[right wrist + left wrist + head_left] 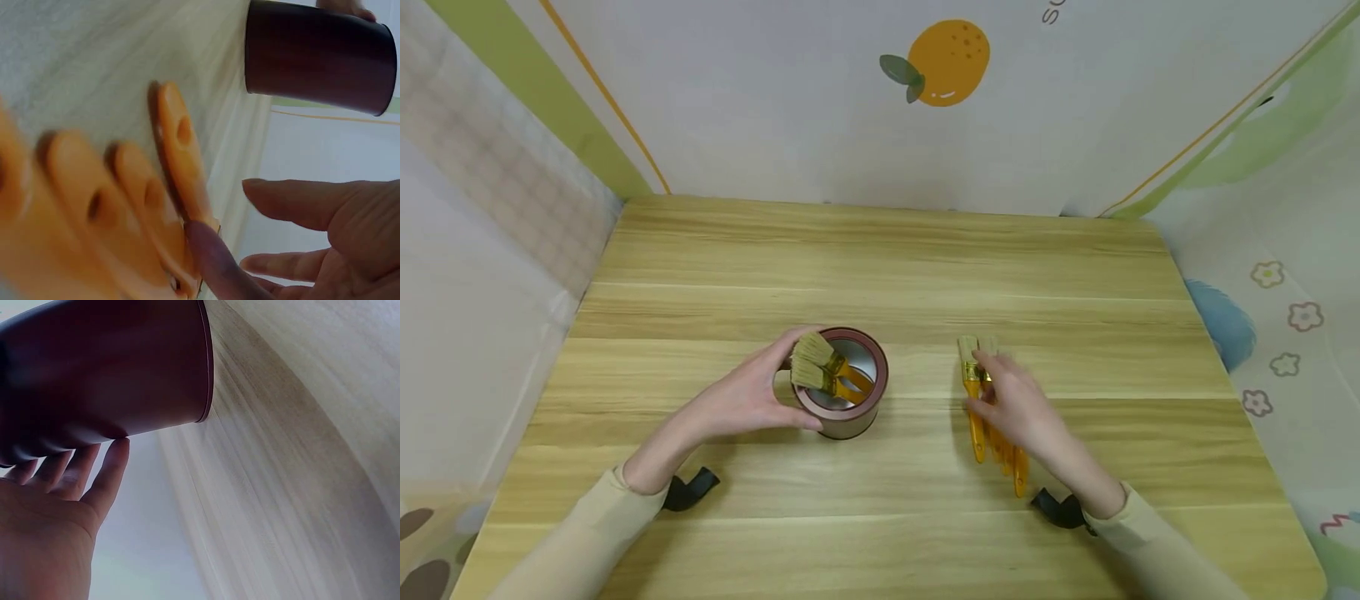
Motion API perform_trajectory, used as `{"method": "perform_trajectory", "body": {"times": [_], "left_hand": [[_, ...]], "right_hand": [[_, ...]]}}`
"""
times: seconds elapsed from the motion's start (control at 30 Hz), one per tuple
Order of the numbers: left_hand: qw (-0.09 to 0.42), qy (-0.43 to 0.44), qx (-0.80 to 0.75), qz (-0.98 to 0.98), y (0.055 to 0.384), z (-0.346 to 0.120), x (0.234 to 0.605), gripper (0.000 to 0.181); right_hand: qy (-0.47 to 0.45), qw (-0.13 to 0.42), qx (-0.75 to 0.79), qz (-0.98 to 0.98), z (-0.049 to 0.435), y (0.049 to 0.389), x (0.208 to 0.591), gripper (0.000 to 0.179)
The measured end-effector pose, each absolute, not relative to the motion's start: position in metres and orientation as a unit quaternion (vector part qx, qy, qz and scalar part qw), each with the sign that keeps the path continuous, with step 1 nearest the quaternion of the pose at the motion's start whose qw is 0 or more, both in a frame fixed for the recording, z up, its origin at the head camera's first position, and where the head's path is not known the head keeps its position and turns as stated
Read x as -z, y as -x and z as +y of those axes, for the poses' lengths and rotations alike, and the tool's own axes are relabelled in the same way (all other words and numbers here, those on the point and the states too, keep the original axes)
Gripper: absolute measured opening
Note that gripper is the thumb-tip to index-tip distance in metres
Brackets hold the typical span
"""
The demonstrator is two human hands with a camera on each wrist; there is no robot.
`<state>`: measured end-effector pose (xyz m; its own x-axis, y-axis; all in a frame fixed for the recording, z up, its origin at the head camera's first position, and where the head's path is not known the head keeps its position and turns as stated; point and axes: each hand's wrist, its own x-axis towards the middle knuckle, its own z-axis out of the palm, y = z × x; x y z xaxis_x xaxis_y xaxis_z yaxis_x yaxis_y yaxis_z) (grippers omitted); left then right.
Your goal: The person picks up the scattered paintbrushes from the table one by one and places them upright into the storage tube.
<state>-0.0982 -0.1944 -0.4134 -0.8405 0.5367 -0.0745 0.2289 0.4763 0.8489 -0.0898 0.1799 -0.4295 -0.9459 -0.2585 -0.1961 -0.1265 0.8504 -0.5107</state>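
My left hand [745,396] holds a dark red round can [850,427], its thumb at the front and the other fingers around the far side. In the left wrist view those fingertips lie against the can's wall [125,369]. Two paintbrushes [811,373] stand in the can, pale bristles up and leaning on the left rim. To the right, several orange-handled paintbrushes [976,429] lie side by side on the table. Over them is my right hand [1018,408], thumb apart from the fingers; in the right wrist view one fingertip [212,250] reaches the nearest handle [181,131].
Both hands work over a wood-grain table [895,275]. A printed cloth with an orange fruit [951,62] hangs behind its far edge, and more cloth lines both sides. Black straps [1060,508] show at the wrists.
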Motion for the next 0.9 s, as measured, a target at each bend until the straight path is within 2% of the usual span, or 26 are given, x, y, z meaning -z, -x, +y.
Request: {"method": "perform_trajectory", "body": {"times": [0.47,0.9], "left_hand": [[0.17,-0.228,-0.455,0.844,0.098,-0.195,0.414,0.113],[0.165,-0.229,-0.452,0.846,0.098,-0.195,0.414,0.112]], "right_hand": [[0.087,0.114,0.24,0.96,0.168,0.089,0.44,0.079],[0.089,0.158,0.277,0.944,0.168,0.098,0.435,0.09]]}}
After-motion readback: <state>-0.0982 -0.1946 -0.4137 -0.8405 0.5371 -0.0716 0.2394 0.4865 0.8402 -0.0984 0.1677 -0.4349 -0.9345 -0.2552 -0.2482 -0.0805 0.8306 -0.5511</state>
